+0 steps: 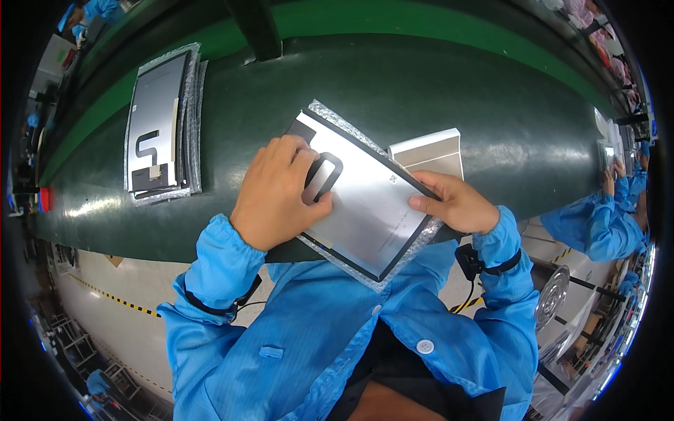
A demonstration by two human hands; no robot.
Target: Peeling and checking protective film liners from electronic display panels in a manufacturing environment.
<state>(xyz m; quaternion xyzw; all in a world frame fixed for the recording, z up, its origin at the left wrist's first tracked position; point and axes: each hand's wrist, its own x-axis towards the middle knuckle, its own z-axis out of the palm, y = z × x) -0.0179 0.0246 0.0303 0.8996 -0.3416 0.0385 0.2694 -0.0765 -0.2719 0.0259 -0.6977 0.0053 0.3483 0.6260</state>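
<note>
A silver display panel [372, 203] with a dark border and a looped black flex cable [325, 175] lies tilted before me, backed by a sheet of bubble wrap [344, 122]. Bent over its left end is my left hand [275, 189], closed, with thumb and forefinger on either side of the cable; its other fingertips are hidden. My right hand [458, 203] grips the panel's right edge, thumb on the silver face and fingers partly out of sight behind. Just beyond that hand, a white and beige flat piece [432, 151] rests on the green table [519, 112].
At the left of the table lies a stack of similar display panels [158, 105] layered with bubble wrap. A dark post [256, 31] rises at the table's far side. A co-worker's blue sleeve [597, 228] is at the right. A red object [46, 199] sits at the left edge.
</note>
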